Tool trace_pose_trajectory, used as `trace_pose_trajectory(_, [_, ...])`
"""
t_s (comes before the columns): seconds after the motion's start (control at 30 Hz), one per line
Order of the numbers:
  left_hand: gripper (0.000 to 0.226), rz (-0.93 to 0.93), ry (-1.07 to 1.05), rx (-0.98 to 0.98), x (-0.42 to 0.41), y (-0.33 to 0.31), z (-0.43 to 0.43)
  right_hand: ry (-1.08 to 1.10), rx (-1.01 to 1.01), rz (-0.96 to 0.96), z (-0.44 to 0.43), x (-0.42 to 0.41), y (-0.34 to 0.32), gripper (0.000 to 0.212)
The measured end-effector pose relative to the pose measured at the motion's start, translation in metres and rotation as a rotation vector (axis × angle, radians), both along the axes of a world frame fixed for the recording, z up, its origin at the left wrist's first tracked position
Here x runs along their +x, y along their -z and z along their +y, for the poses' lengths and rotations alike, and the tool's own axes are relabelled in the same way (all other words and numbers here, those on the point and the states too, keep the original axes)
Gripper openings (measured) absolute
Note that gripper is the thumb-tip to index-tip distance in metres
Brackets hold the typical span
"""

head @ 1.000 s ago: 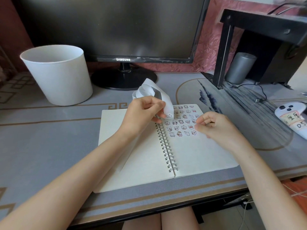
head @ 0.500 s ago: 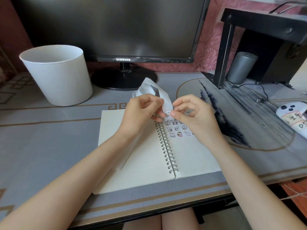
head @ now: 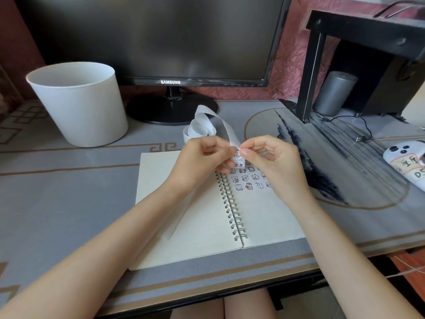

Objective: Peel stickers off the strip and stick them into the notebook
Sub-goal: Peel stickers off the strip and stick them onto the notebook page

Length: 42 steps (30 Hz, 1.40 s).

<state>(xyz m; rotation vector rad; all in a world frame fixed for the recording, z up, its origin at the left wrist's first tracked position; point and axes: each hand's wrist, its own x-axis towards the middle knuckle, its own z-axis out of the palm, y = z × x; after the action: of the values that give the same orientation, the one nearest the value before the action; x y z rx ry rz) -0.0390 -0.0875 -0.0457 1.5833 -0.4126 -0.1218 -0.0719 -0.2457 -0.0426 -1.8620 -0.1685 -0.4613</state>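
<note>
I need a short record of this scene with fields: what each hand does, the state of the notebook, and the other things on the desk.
Left hand: grips the curled white paper sticker strip
Right hand: pinches a small cartoon sticker at the strip's lower end
Notebook: open spiral-bound notebook, flat on the grey desk mat; rows of stickers at the top of its right page
Behind: white round bucket, black monitor
</note>
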Motion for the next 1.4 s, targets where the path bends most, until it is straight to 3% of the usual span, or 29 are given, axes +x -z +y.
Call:
trace_pose_trajectory(0.57, [0.013,0.019,0.003,-0.029,-0.001,0.000,-0.002,0.000,-0.048,0.044,-0.002,0.001,0.003,0.008])
trace_pose_trajectory(0.83, [0.016,0.048,-0.044,-0.028,-0.001,0.001,-0.001,0.002,-0.291,-0.058,-0.005,-0.005,0.003,0.008])
trace_pose_trajectory(0.93, [0.019,0.046,-0.063,-0.028,0.001,0.001,0.000,-0.024,-0.195,-0.069,-0.004,-0.009,-0.001,0.010])
trace_pose_trajectory(1.13, [0.019,0.050,-0.084,0.003,0.002,0.001,0.000,0.026,0.076,0.132,-0.021,-0.017,-0.010,0.011])
trace_pose_trajectory(1.4, [0.018,0.050,-0.076,0.006,0.001,0.000,0.000,0.173,-0.017,0.430,-0.058,-0.032,-0.004,0.004])
